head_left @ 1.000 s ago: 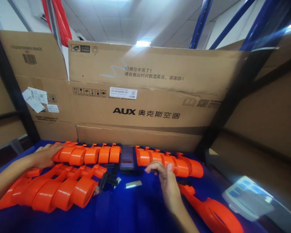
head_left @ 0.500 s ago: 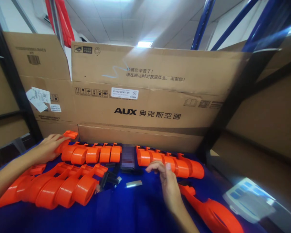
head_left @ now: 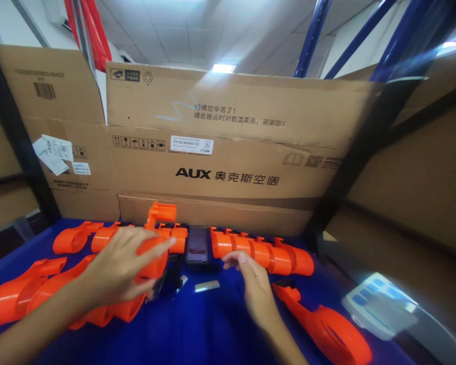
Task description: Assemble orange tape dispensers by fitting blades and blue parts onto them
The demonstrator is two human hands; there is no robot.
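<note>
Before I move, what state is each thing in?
Left hand: gripping orange piece
Orange piece: held bracket end up
Right hand: half-curled, empty
Far right orange row: lined up
Front right orange piece: lying apart
Left orange pieces: set down, partly hidden
Silver strip: lying flat
Phone: screen facing camera
Plastic case: closure unclear
Cardboard: upright

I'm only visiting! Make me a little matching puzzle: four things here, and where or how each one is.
1. Left hand
2. Right hand
3. Phone
4. Plastic case

A. By the right-hand orange row
B. Near the picture's right side
C. Gripping an orange part
D. Between two orange rows

Pairs: 1-C, 2-A, 3-D, 4-B
</note>
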